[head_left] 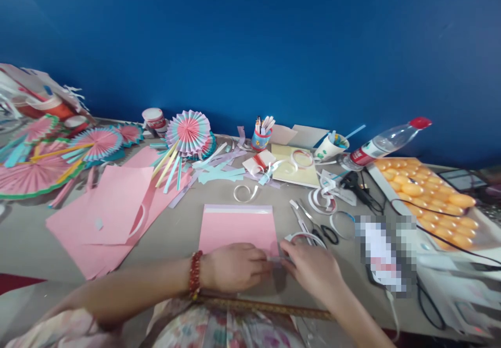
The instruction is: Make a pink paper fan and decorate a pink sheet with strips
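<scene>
A sheet of pink paper lies in front of me, with a pale lilac and white band along its far edge. My left hand rests over the near part of this sheet, fingers bent and close together. A short pale strip of tape runs from the left fingertips to my right hand. The right thumb and fingers pinch its other end, just off the sheet's right corner. The left fingertips are partly hidden and a little blurred. Beyond the right hand lie a white tape roll, a box cutter and scissors.
Large pink sheets and folded paper fans spread to the left. Curled paper strips, a pencil cup and a glue gun stand or lie behind. At right are a bottle, orange balls and cables.
</scene>
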